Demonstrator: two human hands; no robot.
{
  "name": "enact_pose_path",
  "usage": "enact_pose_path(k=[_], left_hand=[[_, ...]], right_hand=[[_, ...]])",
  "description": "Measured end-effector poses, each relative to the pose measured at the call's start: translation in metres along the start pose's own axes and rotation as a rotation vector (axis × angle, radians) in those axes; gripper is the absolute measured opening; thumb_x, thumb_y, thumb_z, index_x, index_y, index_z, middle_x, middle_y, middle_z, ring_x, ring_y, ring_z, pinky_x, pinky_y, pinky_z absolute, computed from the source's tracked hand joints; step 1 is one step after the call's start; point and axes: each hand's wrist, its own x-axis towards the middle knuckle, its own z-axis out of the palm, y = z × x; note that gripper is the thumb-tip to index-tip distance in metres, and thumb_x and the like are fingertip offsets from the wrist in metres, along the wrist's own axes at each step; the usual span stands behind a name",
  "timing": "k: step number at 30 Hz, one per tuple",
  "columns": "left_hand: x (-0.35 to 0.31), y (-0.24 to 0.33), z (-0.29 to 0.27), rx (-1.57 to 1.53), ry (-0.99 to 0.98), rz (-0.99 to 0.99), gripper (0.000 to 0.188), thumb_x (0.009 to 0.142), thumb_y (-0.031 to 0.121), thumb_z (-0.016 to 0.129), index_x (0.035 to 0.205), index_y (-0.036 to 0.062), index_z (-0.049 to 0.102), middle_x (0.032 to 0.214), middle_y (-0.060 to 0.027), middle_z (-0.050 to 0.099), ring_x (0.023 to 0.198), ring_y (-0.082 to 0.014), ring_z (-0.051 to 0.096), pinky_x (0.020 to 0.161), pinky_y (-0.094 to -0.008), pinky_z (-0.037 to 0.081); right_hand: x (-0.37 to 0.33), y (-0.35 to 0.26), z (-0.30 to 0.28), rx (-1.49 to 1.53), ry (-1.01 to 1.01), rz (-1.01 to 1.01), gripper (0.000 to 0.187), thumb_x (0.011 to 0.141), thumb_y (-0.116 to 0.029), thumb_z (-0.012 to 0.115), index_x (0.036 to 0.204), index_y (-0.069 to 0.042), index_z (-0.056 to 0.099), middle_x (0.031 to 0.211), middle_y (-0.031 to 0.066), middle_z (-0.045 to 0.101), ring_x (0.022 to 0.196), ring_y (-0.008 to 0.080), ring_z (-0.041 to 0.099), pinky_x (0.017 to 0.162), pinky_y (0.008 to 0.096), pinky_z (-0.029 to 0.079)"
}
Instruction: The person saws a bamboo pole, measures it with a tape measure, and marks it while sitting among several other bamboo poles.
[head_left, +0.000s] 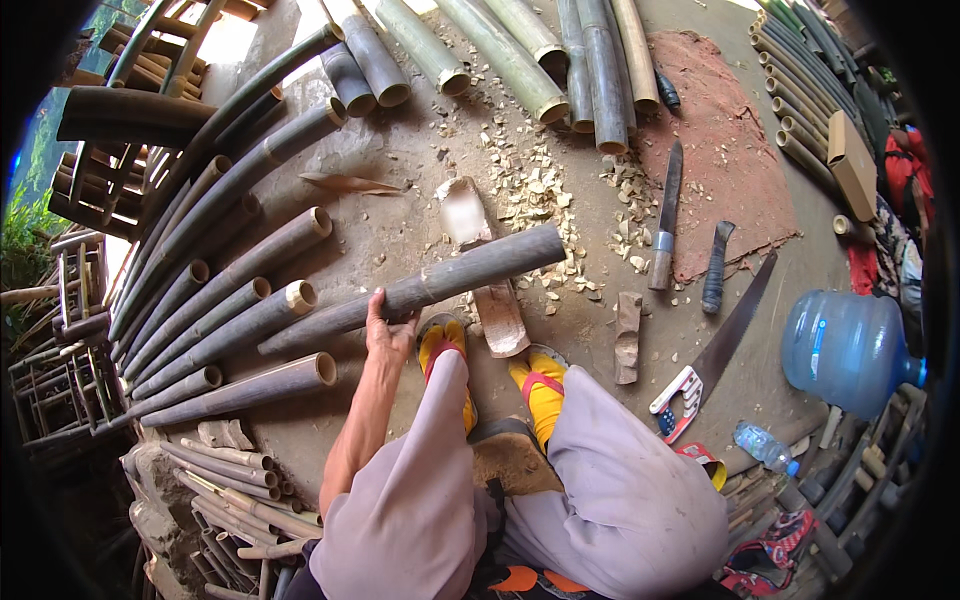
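Note:
My left hand is closed around a dark bamboo pole near its left half, the thumb on the near side. The pole lies slantwise, its right end higher in the view and passing over a worn wooden block on the ground between my feet. Pale wood chips are scattered beyond that right end. My right hand is out of view. To the right lie a long knife, a dark-handled tool and a handsaw with a red and white handle.
Bamboo poles fan out at left; more green and grey ones lie at the far side. A reddish mat is under the knife. A big blue water jug and a small plastic bottle are at right, beside a wood piece.

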Motion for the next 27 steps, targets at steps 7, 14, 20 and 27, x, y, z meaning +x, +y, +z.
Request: enact_pose_path(k=[7,14,20,27], left_hand=[[-0.101,-0.085,0.05,0.053,-0.278,-0.264,0.035,0.075,0.006,0.075,0.103,0.0005,0.055,0.109,-0.0135,0.06,0.111,-0.0294,0.055,0.108,-0.057,0.038],[-0.137,-0.078,0.103,0.278,-0.582,-0.133,0.025,0.079,0.003,0.067,0.103,0.0006,0.059,0.1,-0.0079,0.065,0.104,-0.0209,0.059,0.106,-0.0464,0.041],[-0.145,0.018,0.191,0.203,-0.918,0.475,0.049,0.072,0.008,0.065,0.117,-0.0034,0.049,0.112,-0.0172,0.058,0.106,-0.0302,0.058,0.097,-0.0448,0.045],[-0.149,0.117,0.228,1.12,-0.775,0.794,0.04,0.064,0.011,0.073,0.099,-0.0041,0.061,0.081,-0.0097,0.064,0.072,-0.0154,0.063,0.068,-0.0274,0.052]], right_hand=[[0.023,0.001,-0.001,0.0,-0.038,0.005,0.036,0.082,-0.026,0.067,0.109,-0.009,0.052,0.093,0.013,0.056,0.075,0.0265,0.056,0.067,0.0387,0.047],[0.046,0.0,-0.009,0.048,-0.059,0.023,0.034,0.083,-0.031,0.067,0.106,-0.01,0.051,0.088,0.0114,0.057,0.068,0.0248,0.056,0.06,0.037,0.047],[0.066,-0.004,-0.026,0.166,-0.109,0.073,0.034,0.084,-0.034,0.066,0.102,-0.01,0.051,0.084,0.0101,0.057,0.062,0.0235,0.056,0.055,0.0355,0.047],[0.099,-0.015,-0.057,0.552,-0.315,0.221,0.035,0.086,-0.039,0.065,0.098,-0.01,0.05,0.079,0.0085,0.058,0.055,0.0218,0.055,0.049,0.0337,0.047]])
